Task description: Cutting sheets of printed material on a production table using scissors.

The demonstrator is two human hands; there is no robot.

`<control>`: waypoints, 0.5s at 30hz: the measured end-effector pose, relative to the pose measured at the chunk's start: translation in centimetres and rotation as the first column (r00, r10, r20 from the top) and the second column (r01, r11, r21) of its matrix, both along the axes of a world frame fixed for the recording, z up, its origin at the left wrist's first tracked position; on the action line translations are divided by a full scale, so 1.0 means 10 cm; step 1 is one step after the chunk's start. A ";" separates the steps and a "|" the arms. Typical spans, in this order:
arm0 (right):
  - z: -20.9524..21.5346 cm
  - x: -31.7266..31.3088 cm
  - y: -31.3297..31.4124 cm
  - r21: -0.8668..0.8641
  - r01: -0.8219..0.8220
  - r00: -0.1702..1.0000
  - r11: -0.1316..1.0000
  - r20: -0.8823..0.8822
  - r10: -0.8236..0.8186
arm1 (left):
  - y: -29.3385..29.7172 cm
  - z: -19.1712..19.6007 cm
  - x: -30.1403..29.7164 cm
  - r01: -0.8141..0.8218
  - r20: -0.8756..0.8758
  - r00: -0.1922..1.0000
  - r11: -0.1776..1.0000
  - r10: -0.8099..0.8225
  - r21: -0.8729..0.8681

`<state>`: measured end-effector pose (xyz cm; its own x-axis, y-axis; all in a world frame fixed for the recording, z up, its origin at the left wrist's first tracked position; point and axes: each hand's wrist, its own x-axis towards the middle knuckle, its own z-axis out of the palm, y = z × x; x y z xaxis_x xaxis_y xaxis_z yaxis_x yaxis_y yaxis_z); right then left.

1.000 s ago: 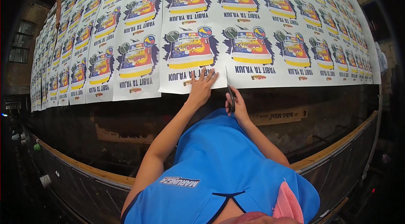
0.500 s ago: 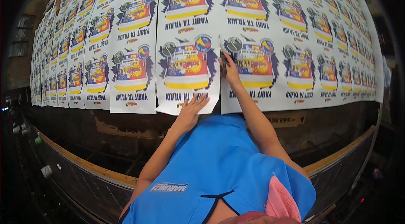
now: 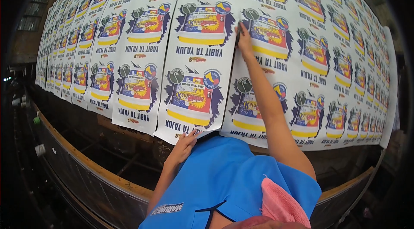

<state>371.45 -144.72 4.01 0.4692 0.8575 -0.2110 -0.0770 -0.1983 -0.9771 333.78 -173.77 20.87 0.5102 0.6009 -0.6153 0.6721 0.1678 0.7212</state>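
Observation:
Rows of white printed sheets (image 3: 142, 78) with blue, yellow and red pictures cover a long table. My left hand (image 3: 184, 143) lies flat with fingers spread on the near edge of one sheet (image 3: 194, 95). My right hand (image 3: 244, 39) reaches far out along the seam between that sheet and the sheet to its right (image 3: 267, 69). It pinches a thin dark tool (image 3: 236, 41) against the seam. My right forearm lies across the right-hand sheet.
A wooden rail (image 3: 108, 177) runs along the table's near side, with dark framework below. Small white and green containers (image 3: 39, 149) sit at the left. My blue shirt (image 3: 233, 181) and a pink cloth (image 3: 280, 205) fill the bottom.
My right hand has slid from the near edge of the sheets up the seam, away from me. My left hand has stayed at the near edge of the sheet.

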 end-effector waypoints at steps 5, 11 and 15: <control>-0.26 0.71 1.15 -0.014 0.021 0.983 1.000 0.184 -0.019 | -0.09 -0.21 0.01 0.012 -0.052 0.999 0.995 -0.007 0.095; 0.03 1.35 2.14 -0.192 -0.004 0.995 0.981 0.098 0.023 | -0.13 -0.09 0.14 -0.059 -0.110 0.991 0.987 0.075 0.150; 0.24 1.78 2.33 0.010 -0.041 0.998 0.999 -0.049 0.042 | -0.16 -0.18 0.13 -0.062 -0.090 0.993 0.988 0.075 0.143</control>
